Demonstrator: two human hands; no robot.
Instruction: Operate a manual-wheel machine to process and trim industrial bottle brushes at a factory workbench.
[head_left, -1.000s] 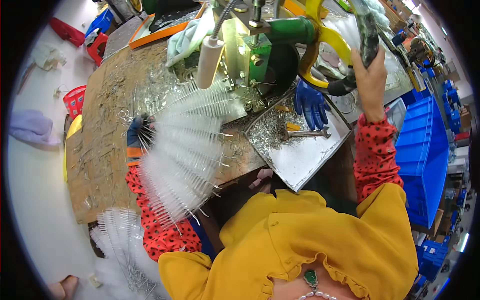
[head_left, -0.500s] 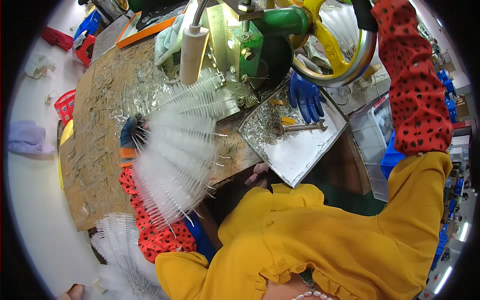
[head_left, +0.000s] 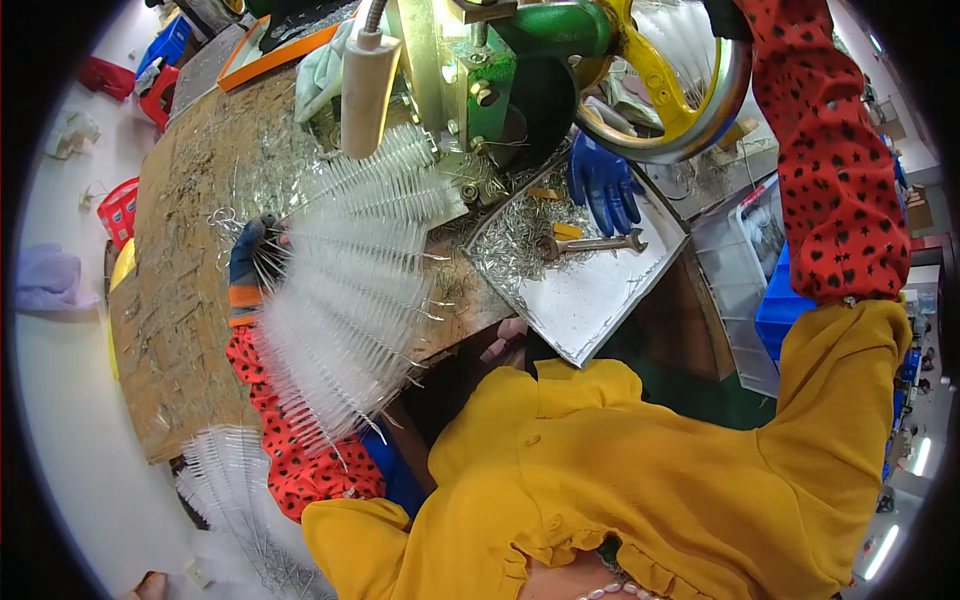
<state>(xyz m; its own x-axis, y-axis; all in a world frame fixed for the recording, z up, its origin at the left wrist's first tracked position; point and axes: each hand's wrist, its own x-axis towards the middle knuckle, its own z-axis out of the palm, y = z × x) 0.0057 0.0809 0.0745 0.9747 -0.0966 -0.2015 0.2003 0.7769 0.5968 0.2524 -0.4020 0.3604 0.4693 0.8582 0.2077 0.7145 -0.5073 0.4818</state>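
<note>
My left hand [head_left: 256,250], in a dark glove with an orange band, is closed around the wire ends of a spread fan of white bristle brushes [head_left: 345,290]. The upper brush of the fan reaches the green machine [head_left: 487,95], beneath a white cylindrical lamp [head_left: 370,95]. At the top right, my right hand [head_left: 728,18], in a black glove, is closed on the rim of a yellow handwheel [head_left: 660,85]; the picture's edge and the wheel hide most of its fingers.
A white tray [head_left: 580,320] holds metal wire scraps [head_left: 510,235], a wrench [head_left: 600,243] and a blue glove [head_left: 605,185]. More brushes [head_left: 235,480] lie below the worn wooden table [head_left: 180,300]. A blue bin [head_left: 783,315] and a clear plastic crate [head_left: 730,290] stand at right.
The whole view has shifted slightly, with the table and machine a little further left and up. Both hands keep their holds; the brushes stay fanned at the machine.
</note>
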